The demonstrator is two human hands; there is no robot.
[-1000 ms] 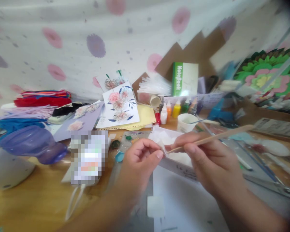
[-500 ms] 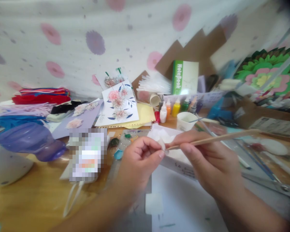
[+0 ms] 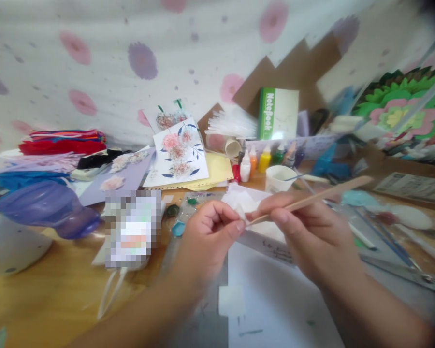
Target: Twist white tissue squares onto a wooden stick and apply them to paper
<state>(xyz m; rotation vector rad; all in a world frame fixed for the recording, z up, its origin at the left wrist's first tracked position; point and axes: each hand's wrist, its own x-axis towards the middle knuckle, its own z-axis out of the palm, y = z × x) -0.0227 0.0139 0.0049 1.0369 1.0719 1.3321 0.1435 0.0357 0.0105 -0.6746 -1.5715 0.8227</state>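
Facing pink-spotted white cloth [image 3: 195,58], our left hand [image 3: 208,239] seemingly steadied a pinched white scrap [image 3: 240,212]; right hand [image 3: 317,239] gripped a tan wooden stick [image 3: 328,195].

A white cloth [image 3: 203,53] with pink and purple flowers hangs across the back. In front of it stand brown cardboard [image 3: 308,63] and a green-and-white notebook [image 3: 284,113]. Small coloured bottles [image 3: 264,162] line up near a white cup [image 3: 275,182]. A flower-printed card [image 3: 183,152] overlaps yellow paper [image 3: 221,171]. At the left are a see-through purple vessel [image 3: 39,208] and a red bundle [image 3: 61,146]; at the right, a layered green-and-pink paper flower [image 3: 387,113]
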